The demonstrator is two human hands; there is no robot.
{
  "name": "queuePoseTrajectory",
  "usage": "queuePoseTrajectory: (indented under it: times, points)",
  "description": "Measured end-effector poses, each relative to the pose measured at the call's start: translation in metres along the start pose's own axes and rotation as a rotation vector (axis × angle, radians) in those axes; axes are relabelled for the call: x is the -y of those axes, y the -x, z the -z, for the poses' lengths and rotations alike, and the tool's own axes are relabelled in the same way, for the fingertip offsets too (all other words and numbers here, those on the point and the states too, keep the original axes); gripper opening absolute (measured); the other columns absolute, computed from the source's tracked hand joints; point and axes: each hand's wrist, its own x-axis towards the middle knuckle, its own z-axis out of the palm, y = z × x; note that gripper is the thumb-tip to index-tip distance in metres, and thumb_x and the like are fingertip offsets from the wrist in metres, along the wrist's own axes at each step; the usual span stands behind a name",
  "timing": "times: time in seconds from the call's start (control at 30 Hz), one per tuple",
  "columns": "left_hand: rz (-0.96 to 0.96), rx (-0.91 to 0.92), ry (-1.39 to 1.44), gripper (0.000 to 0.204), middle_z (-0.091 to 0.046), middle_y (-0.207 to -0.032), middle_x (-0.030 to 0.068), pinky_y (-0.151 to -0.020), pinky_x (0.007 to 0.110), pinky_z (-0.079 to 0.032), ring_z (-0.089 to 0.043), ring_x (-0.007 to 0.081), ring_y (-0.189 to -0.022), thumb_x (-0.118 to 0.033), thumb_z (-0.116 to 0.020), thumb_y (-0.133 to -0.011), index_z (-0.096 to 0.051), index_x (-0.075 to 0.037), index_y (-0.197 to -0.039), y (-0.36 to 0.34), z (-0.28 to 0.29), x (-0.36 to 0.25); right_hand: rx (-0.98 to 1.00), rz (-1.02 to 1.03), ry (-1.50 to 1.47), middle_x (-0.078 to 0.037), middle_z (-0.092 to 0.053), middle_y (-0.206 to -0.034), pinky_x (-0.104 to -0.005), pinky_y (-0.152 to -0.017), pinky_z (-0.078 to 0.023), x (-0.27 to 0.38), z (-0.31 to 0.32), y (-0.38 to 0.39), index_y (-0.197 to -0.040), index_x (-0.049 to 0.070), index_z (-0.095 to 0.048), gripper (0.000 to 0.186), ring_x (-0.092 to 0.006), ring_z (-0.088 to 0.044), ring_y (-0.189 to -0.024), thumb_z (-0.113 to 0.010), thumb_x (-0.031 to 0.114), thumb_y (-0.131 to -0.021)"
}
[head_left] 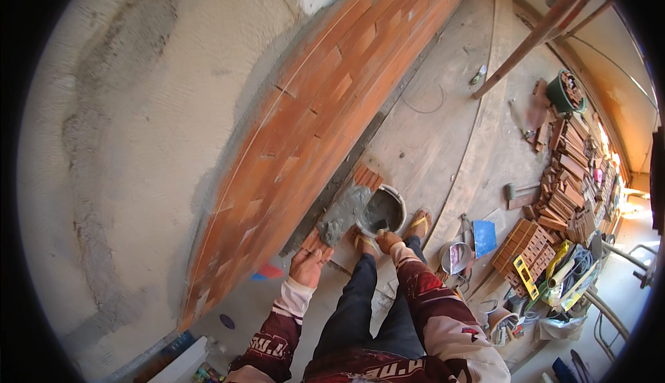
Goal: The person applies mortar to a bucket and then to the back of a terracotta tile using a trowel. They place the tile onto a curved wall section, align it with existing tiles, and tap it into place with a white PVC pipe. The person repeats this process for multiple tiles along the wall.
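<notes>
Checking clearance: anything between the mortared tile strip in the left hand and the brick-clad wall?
Nothing visible. The left hand holds the tile strip by its near end; only bare floor gap separates it from the wall. The mortar bucket sits on the opposite side.

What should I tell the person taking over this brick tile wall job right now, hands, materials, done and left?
Left hand: holds the long ribbed terracotta brick tile by its near end, grey mortar spread over its middle.
Right hand: at the round grey mortar bucket, seemingly holding a small tool; grip unclear.
Done: the lower band of the rendered wall is clad in the orange brick tiles.
Left: this tile is not yet on the wall; the bare grey render above is uncovered. Spare tile stacks lie to the right.
</notes>
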Motion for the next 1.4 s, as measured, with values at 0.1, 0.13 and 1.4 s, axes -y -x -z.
queuePoseTrajectory:
  times: [0.1, 0.13, 1.4]
  points:
    - [0.076, 0.107, -0.049, 0.025, -0.061, -0.113, 0.0150, -0.084, 0.036, -0.048, -0.061, 0.0257, -0.098, -0.005, -0.055, -0.089, -0.055, 0.002, -0.113, 0.004, -0.007, -0.012, -0.281, 0.224, -0.548, -0.019, -0.063, -0.104, -0.0394, -0.085, -0.047, -0.007, 0.021, 0.002, -0.117, 0.004, -0.055, 0.043, -0.0321, -0.060, -0.099, -0.047, 0.038, -0.092]
    - [0.055, 0.115, -0.037, 0.032, -0.061, -0.114, 0.0146, -0.082, 0.035, -0.048, -0.061, 0.0237, -0.097, -0.006, -0.054, -0.089, -0.052, 0.001, -0.120, 0.018, -0.010, -0.016, -0.198, 0.183, -0.899, -0.017, -0.063, -0.105, -0.0396, -0.085, -0.047, 0.012, 0.053, 0.028, -0.120, 0.003, -0.054, 0.044, -0.0303, -0.059, -0.099, -0.047, 0.037, -0.093]
    - [-0.254, -0.071, 0.221, 0.026, -0.065, -0.092, 0.0088, -0.071, 0.031, -0.050, -0.062, 0.0175, -0.082, -0.001, -0.049, -0.085, -0.055, -0.005, -0.111, -0.246, -0.427, -0.132, 0.103, 0.653, -1.367, 0.000, -0.059, -0.097, -0.0334, -0.081, -0.051, 0.139, 0.737, 0.026, -0.122, 0.008, -0.054, 0.027, -0.0151, -0.059, -0.087, -0.050, 0.015, -0.096]
